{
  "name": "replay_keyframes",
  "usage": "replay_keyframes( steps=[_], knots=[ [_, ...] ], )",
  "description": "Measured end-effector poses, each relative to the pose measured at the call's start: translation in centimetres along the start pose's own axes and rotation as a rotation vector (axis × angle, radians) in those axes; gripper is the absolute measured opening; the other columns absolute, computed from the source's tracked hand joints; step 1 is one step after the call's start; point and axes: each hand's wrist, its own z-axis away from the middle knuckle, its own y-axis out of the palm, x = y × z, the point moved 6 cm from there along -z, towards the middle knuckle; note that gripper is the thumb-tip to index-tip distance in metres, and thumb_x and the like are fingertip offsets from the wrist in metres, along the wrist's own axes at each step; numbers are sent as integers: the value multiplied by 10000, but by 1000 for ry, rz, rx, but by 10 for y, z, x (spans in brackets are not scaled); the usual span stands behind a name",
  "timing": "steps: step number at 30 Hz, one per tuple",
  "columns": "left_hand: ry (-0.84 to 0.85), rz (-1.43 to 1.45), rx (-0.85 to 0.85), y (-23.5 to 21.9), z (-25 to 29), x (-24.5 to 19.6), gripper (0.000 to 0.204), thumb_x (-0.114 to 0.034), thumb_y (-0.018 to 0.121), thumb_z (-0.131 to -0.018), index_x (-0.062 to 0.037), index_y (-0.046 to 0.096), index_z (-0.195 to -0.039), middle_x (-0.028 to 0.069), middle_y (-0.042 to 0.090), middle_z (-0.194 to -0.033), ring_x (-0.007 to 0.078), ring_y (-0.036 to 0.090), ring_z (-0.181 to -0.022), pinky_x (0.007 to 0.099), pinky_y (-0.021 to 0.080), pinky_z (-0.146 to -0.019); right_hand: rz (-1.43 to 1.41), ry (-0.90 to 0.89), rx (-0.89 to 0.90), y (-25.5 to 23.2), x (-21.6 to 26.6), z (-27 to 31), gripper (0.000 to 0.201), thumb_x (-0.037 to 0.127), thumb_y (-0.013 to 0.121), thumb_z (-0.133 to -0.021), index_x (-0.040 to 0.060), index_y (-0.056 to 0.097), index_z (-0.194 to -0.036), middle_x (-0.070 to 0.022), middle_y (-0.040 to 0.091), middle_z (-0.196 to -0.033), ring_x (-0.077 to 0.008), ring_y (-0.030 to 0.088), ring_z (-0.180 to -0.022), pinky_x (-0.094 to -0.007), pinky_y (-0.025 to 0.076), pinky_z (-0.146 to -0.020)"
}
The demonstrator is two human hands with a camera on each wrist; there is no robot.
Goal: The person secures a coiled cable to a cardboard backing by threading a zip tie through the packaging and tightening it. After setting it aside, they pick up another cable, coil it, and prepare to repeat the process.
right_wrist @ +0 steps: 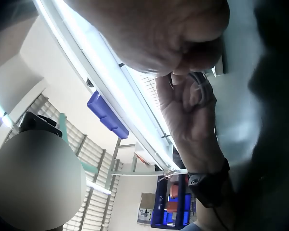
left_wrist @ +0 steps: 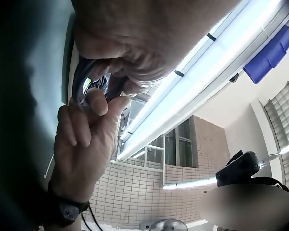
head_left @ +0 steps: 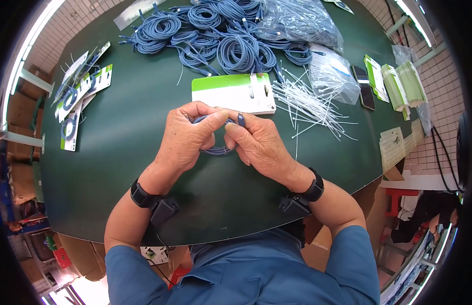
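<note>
Both hands hold a small coil of blue-grey cable (head_left: 218, 151) over the front middle of the green table. My left hand (head_left: 181, 136) grips the coil's left side, thumb over it. At its right side, my right hand (head_left: 264, 146) pinches the cable, with a plug end (head_left: 241, 120) standing up by the fingers. The two hands meet at the top of the loop. In the left wrist view the coil (left_wrist: 79, 85) curves between the hands; in the right wrist view a cable loop (right_wrist: 200, 89) lies across the left fingers. Just beyond the hands lies a green-and-white packaging card stack (head_left: 220, 96).
Many coiled cables (head_left: 238, 53) are heaped at the back beside a clear plastic bag (head_left: 302, 23). Loose white cable ties (head_left: 312, 107) spread to the right. Carded cables (head_left: 73, 109) lie at left. A phone (head_left: 365, 91) and more green-white cards (head_left: 396, 86) lie far right.
</note>
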Motion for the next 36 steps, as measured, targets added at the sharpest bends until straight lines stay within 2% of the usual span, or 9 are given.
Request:
replay_keyframes(
  steps=[5, 7, 9, 12, 16, 25, 29, 33, 36],
  knots=[
    [-60, -73, 12, -3, -1, 2, 173, -131, 811, -946, 13, 721, -980, 15, 659, -802, 36, 456, -545, 210, 337, -480, 119, 91, 67, -4, -7, 0, 294, 231, 554, -1122, 13, 693, -1262, 2, 647, -801, -25, 490, -529, -204, 388, -468],
    [-95, -1, 54, -2, -1, 3, 226, -155, 792, -969, 23, 701, -1075, 21, 654, -834, 53, 488, -592, 229, 391, -532, 155, 117, 97, -6, -9, -2, 282, 231, 559, -1120, 4, 703, -1205, -3, 651, -804, -27, 493, -526, -206, 390, -466],
    [-117, 22, 84, 1, -1, 4, 258, -167, 783, -980, 28, 692, -1123, 24, 651, -850, 61, 504, -616, 239, 418, -558, -16, 126, -15, -13, -10, -6, 266, 241, 569, -1118, 6, 692, -1130, -8, 648, -807, -29, 483, -516, -209, 387, -459],
    [66, 318, 80, 11, 0, 2, 402, -243, 678, -1062, 47, 594, -1328, 34, 627, -890, 100, 549, -718, 299, 515, -716, -156, 126, -115, -20, -10, -7, 265, 250, 576, -1116, 8, 685, -1104, -10, 644, -815, -30, 472, -509, -212, 382, -453],
    [115, 372, 106, 21, 2, 8, 505, -338, 505, -1139, 52, 483, -1458, 47, 603, -896, 136, 563, -786, 374, 550, -881, -293, 143, -187, -28, -12, -8, 270, 259, 580, -1116, 9, 677, -1146, -9, 636, -835, -29, 455, -507, -211, 374, -448],
    [-75, 148, 159, -2, -8, 1, 592, -415, 358, -1168, 78, 510, -1459, 70, 608, -823, 158, 576, -682, 397, 596, -833, -374, 216, -36, -19, -26, -8, 313, 285, 561, -1125, 9, 665, -1232, -1, 642, -872, -26, 447, -520, -209, 367, -452],
    [-184, 31, 78, 3, -4, -8, 570, -399, 338, -1176, 62, 568, -1421, 36, 541, -676, 147, 515, -552, 368, 588, -745, -253, 204, 46, -18, -27, -8, 317, 297, 554, -1127, 13, 683, -1181, 10, 639, -842, -24, 455, -525, -212, 367, -454],
    [-164, -24, 115, 2, -2, -7, 575, -427, 385, -1164, 61, 621, -1356, 28, 552, -650, 133, 504, -520, 317, 549, -660, -56, 145, 86, -17, -16, -9, 329, 302, 548, -1127, 19, 705, -1069, 23, 621, -766, -24, 473, -532, -215, 367, -462],
    [-195, 211, 179, 2, -1, 1, 524, -430, 552, -1112, 52, 656, -1290, 27, 613, -681, 102, 558, -569, 277, 521, -672, 50, 109, 99, -15, -9, -7, 346, 303, 545, -1126, 26, 710, -999, 29, 602, -716, -27, 483, -535, -217, 371, -473]
  ],
)
